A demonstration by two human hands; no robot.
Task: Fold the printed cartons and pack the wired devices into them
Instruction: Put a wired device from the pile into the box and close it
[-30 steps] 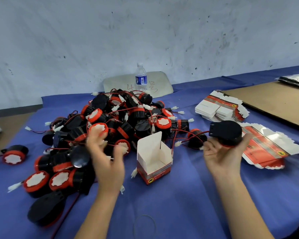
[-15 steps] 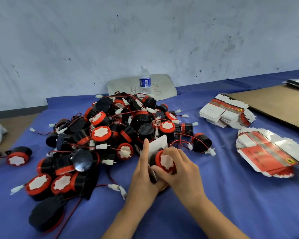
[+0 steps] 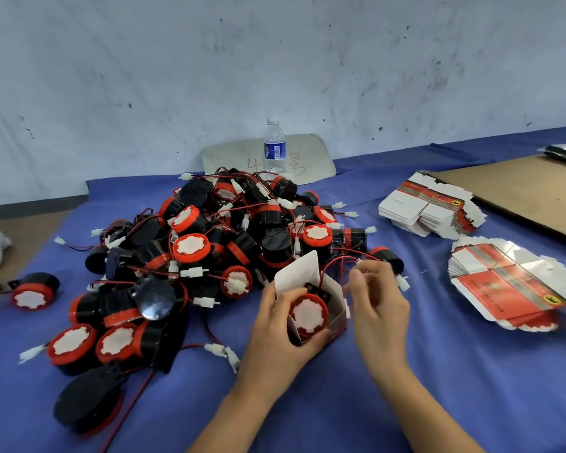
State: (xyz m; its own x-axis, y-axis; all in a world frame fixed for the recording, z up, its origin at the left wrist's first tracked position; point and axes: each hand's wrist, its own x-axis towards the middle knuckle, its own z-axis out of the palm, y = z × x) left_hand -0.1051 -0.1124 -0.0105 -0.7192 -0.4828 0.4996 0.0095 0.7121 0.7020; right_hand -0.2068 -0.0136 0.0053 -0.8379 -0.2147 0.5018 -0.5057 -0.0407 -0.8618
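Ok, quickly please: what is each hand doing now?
Left hand: grips the carton, device inside.
Right hand: pinches the device's wire.

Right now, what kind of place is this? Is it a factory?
Probably a small packing workshop: a heap of red-and-black wired devices, stacks of flat printed cartons, and a left hand holding an open carton with one device inside while the right hand pinches its red wire.
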